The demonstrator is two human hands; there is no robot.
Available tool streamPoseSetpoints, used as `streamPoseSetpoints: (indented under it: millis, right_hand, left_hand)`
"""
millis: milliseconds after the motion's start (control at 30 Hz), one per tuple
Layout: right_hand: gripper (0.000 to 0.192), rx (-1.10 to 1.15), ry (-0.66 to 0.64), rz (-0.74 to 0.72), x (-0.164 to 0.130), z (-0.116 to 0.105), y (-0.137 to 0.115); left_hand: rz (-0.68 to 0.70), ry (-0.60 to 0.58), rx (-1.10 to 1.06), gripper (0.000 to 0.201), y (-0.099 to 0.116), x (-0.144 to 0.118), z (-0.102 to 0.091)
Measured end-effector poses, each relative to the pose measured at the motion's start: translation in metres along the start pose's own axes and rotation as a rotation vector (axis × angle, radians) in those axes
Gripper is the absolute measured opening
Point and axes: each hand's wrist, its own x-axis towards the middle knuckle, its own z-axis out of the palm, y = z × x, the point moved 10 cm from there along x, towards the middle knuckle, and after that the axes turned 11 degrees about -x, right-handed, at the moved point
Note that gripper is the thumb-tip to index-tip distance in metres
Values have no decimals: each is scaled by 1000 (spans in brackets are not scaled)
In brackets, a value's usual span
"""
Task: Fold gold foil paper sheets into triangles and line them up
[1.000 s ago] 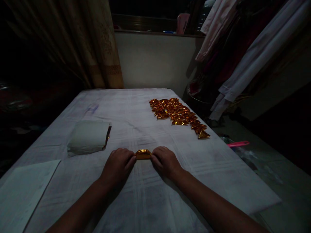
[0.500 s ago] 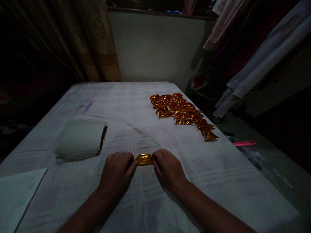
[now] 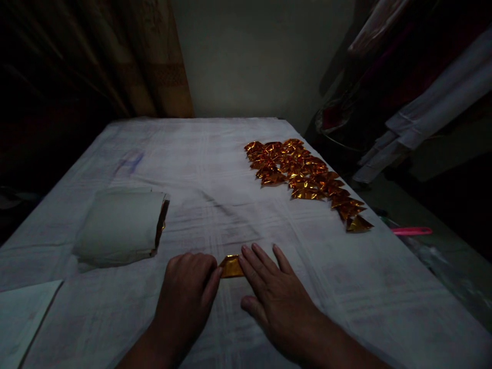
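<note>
Pinching the left end of a small, folded, shiny gold foil strip [image 3: 231, 267] between the thumb and curled, closed-up fingers of the left hand [image 3: 188, 292]. Laying the right hand [image 3: 279, 297] palm down over the strip's right end, with fingers straight and slightly fanned, thumb off to the left and clear of the foil; cannot tell whether pressing or only resting there. Placed between both hands, low in the middle of a white, faintly checked cloth [image 3: 184, 154] spread over a tabletop. Can see, left of the left hand and apart from it, a squarish stack of pale grey paper sheets [image 3: 119, 225] with a dark, partly golden right edge, and nearer, a flat white sheet [image 3: 26, 312] cut off by the view. Can see, farther off to the right, a crowded cluster of pointed, folded orange-gold foil pieces [image 3: 303, 166], tapering along the cloth's right side to one triangular piece [image 3: 359, 224]. Can make out, past the table, a tan patterned curtain [image 3: 169, 87], a pale bare wall [image 3: 261, 61] and, beside the right edge, a bright pink handle-like object [image 3: 413, 231].
</note>
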Motion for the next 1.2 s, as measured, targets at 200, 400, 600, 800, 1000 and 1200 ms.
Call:
streamPoseSetpoints:
  millis: [200,400,600,800,1000,1200]
  right_hand:
    - [72,2,1,44,-5,2,11]
    - [74,-8,19,40,-3,3,10]
    - [76,-36,49,20,-5,7,12]
    - [82,-58,151,-45,-3,4,-1]
    - [79,17,110,-137,9,3,-12]
    - [68,13,48,-16,24,-3,28]
  left_hand:
    - [211,87,52,30,28,-8,-2]
    - [413,-36,258,46,44,-23,24]
    - [432,-46,372,52,30,-35,17]
    - [412,-16,378,47,30,-31,12]
    - [345,12,377,50,28,-23,16]
    - [267,19,324,44,24,-2,14]
